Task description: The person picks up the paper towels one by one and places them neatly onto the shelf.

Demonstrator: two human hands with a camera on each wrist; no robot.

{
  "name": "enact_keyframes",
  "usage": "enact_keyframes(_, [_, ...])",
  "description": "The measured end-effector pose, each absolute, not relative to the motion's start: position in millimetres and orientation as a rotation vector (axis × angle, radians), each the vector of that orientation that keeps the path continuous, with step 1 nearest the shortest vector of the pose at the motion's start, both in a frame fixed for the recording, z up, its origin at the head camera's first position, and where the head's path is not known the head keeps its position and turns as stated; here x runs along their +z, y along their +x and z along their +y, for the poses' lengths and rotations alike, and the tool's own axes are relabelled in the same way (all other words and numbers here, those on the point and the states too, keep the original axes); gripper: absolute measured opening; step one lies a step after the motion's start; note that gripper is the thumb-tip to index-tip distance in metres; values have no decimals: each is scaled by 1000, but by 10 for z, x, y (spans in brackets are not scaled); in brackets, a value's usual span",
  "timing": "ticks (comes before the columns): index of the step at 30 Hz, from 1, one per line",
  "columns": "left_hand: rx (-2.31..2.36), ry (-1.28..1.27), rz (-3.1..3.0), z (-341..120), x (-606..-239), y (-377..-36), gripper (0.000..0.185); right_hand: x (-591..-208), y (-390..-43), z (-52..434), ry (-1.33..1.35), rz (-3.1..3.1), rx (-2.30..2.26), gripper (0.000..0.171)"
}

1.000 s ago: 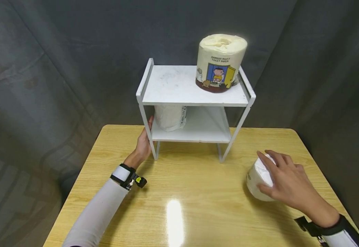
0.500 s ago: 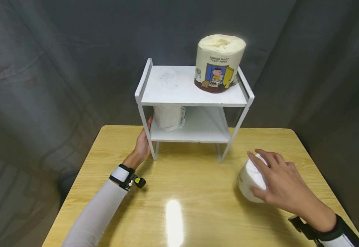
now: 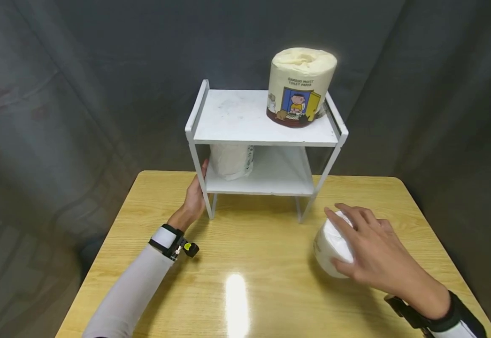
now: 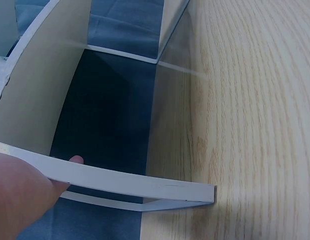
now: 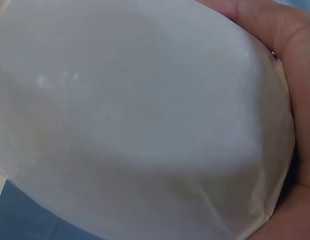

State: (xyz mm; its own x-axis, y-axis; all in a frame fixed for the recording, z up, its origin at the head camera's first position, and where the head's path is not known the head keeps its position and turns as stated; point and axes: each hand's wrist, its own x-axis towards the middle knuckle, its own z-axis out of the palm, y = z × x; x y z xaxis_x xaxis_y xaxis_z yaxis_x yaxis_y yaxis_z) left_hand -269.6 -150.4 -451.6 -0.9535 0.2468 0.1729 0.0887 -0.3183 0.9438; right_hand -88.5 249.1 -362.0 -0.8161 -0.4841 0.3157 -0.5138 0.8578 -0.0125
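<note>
A small white two-tier shelf rack [image 3: 233, 117] stands on the wooden table. At its left side my left hand [image 3: 193, 197] grips the frame, and the left wrist view shows a fingertip past the white bar [image 4: 134, 184]. My right hand [image 3: 372, 249] holds a wrapped white toilet roll [image 3: 327, 251] from above, thumb on the near side and fingers over the far side. That roll [image 5: 129, 110] fills most of the right wrist view. Its far side is hidden by the hand.
A larger cream toilet paper roll [image 3: 298, 87] with a cartoon print sits on the right of the top shelf. Another white wrapped roll [image 3: 230, 162] is at the left of the lower shelf. Grey curtains [image 3: 144, 56] surround the wooden table [image 3: 279, 291].
My right hand has moved left across the table with the toilet roll, a little closer to the rack. My left hand keeps its grip on the frame.
</note>
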Motion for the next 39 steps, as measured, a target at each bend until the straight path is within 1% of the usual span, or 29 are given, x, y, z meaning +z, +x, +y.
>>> enact_keyframes(6, [2415, 415, 1798, -1532, -4525, -2652, 68, -3592, -880, 2393, 790, -2734, 130, 102])
enact_keyframes(12, [2420, 446, 1775, -1516, -4523, -2680, 71, -3528, -879, 2329, 809, -2710, 131, 103])
enact_keyframes(18, [2419, 462, 1776, -1501, -4515, -2692, 70, -3455, -881, 2259, 830, -2742, 131, 108])
enact_keyframes(26, [2400, 450, 1797, -1504, -4526, -2698, 69, -3345, -902, 2131, 879, -2699, 148, 111])
enact_keyframes(30, [2397, 444, 1794, -1501, -4515, -2687, 69, -3270, -946, 2050, 900, -2658, 151, 112])
enact_keyframes(39, [2396, 430, 1799, -1496, -4491, -2682, 67, -3067, -1166, 1811, 967, -2594, 184, 105])
